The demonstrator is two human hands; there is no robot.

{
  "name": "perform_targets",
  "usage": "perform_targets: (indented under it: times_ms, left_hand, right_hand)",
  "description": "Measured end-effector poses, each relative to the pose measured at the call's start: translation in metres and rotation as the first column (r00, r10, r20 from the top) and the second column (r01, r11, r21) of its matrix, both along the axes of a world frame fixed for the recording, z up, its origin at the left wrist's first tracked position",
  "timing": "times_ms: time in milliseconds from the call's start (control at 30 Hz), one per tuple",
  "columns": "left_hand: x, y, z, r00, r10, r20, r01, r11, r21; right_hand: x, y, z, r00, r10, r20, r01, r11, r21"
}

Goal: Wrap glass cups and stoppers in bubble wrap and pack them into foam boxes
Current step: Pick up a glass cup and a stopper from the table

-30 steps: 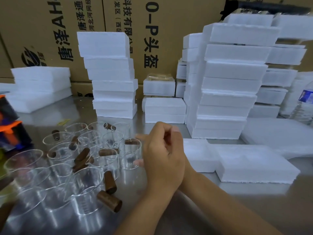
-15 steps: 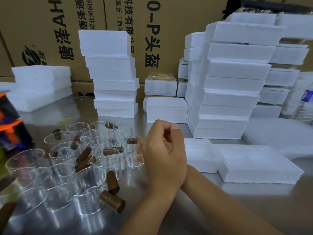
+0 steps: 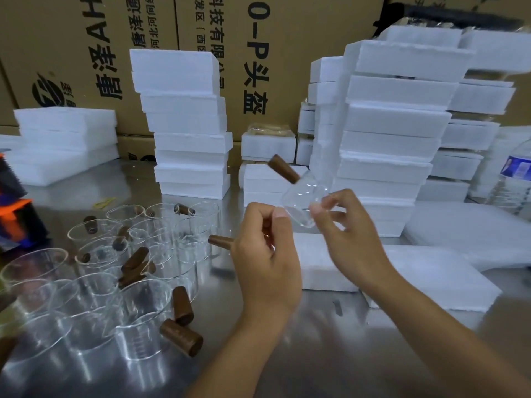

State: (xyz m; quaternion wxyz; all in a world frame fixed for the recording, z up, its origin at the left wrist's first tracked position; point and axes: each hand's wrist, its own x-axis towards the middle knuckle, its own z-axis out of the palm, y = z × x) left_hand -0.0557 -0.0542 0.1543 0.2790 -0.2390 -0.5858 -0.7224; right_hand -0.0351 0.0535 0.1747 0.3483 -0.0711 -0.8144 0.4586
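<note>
The right hand [image 3: 346, 237] pinches a clear glass cup [image 3: 304, 201] by thumb and fingertips, holding it tilted in the air above the surface [image 3: 316, 357]. A brown stopper [image 3: 283, 168] juts up-left from its mouth. The cup's outline is faint against the foam boxes [image 3: 396, 124] behind it.

The left hand [image 3: 267, 257] is curled, thumb on forefinger. Its palm is hidden, so whether it holds anything cannot be told. A second stopper [image 3: 219, 242] pokes out from behind it, gripped or merely lying there. At left stand crowded empty cups [image 3: 94, 285], blurred. A bottle [image 3: 515, 179] is cut off at the right edge.
</note>
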Motion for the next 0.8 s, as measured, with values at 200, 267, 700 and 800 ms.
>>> perform_targets:
  times_ms: [200,267,700,800]
  left_hand:
    - [-0.011,0.008,-0.006,0.881,-0.214,0.422,0.223,0.974,0.028]
    - [-0.012,0.010,-0.005,0.766,-0.316,0.560,0.336,0.939,0.071]
    - [-0.003,0.000,-0.002,-0.038,-0.841,0.539,0.782,0.310,0.540]
    - [-0.004,0.002,-0.003,-0.055,-0.864,0.501,0.736,0.304,0.605]
  right_hand:
    - [0.040,0.028,-0.014,0.999,0.016,0.048,-0.013,0.998,-0.068]
    - [0.047,0.030,-0.020,0.995,0.086,0.057,-0.079,0.992,-0.102]
    - [0.061,0.045,-0.018,0.861,0.504,0.066,-0.480,0.849,-0.220]
    - [0.063,0.044,-0.015,0.882,0.463,0.091,-0.436,0.873,-0.219]
